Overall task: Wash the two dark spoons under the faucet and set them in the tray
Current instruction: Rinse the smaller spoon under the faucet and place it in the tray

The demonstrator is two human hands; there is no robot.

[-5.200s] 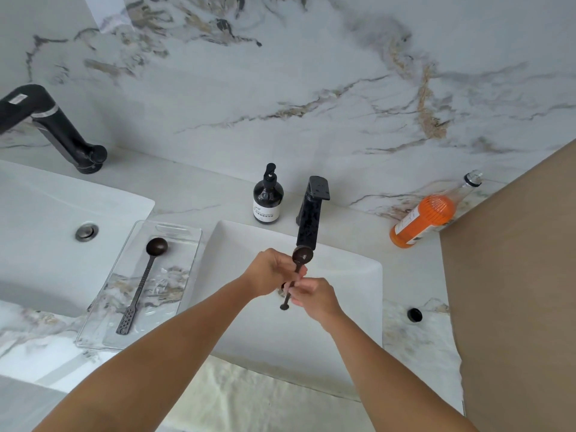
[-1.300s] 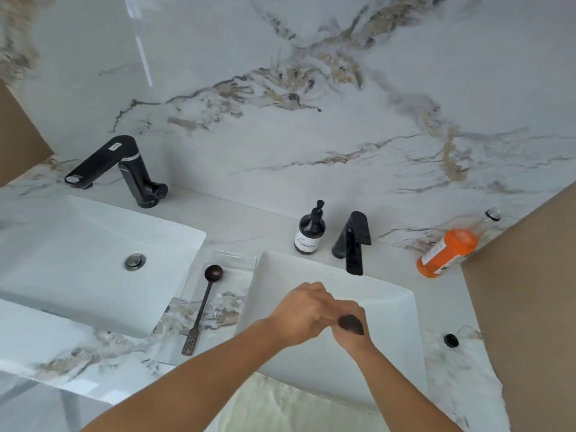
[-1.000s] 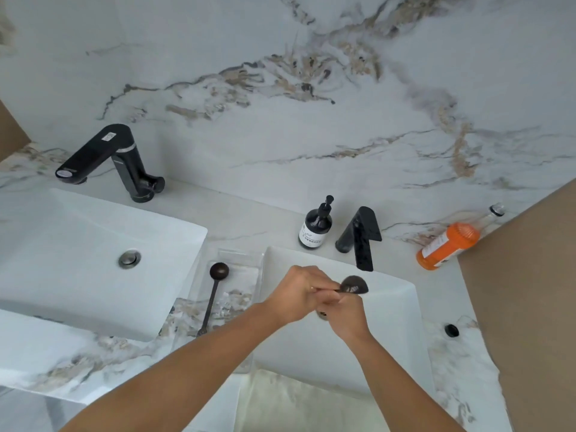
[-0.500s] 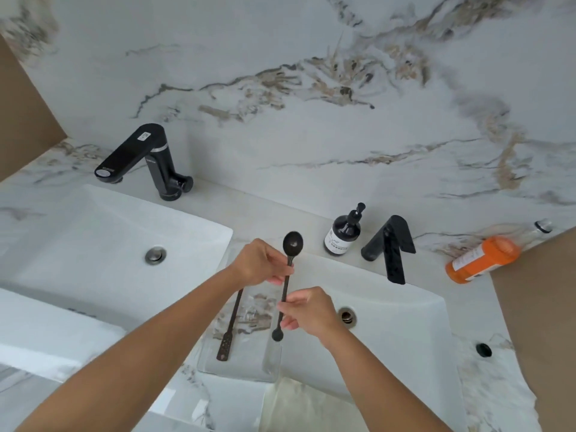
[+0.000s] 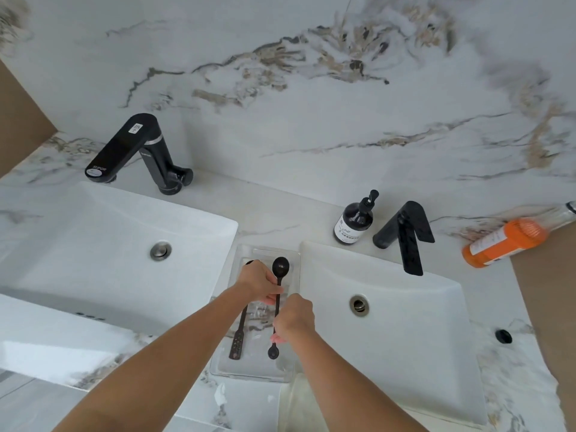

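Spoons, both dark and matte with long thin stems, sit over the clear rectangular tray (image 5: 296,260) between two glossy white basins. One spoon (image 5: 238,341), its flat end perforated, lies in the tray. The other spoon (image 5: 278,286), round-bowled with a small knob at its near end, is pinched at the stem by the left hand (image 5: 260,283) and the right hand (image 5: 294,318), each grip closed on it. A black angular faucet (image 5: 405,235) stands on the veined marble tabletop (image 5: 274,210).

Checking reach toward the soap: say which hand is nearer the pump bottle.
Right. The right hand is below-left of the pump bottle; the left hand is further left, over the tray.
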